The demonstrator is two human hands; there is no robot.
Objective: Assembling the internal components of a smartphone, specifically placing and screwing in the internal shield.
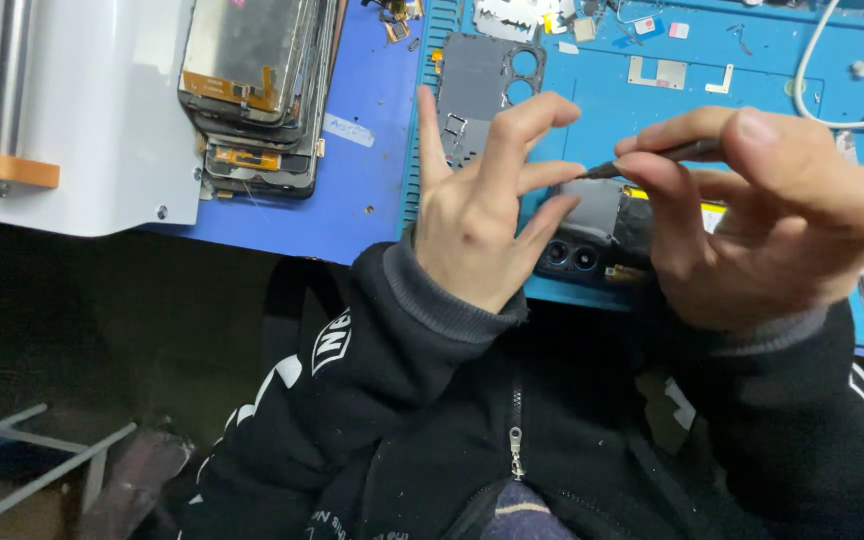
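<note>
Gripping a dark tool (652, 155), the right hand (762, 220) works over an opened phone (602, 235).

a blue bench (372, 190) carries everything. a teal mat (752, 130) covers its right part, reaching the near edge. on the mat near that edge lies an opened phone (592, 235); behind it a grey back cover (477, 85); toward the far edge, small metal plates (657, 72); a white cable (812, 70) curves at the right. left of the mat stands a stack of screens (252, 90), and a white machine (82, 110) fills the left corner.
</note>
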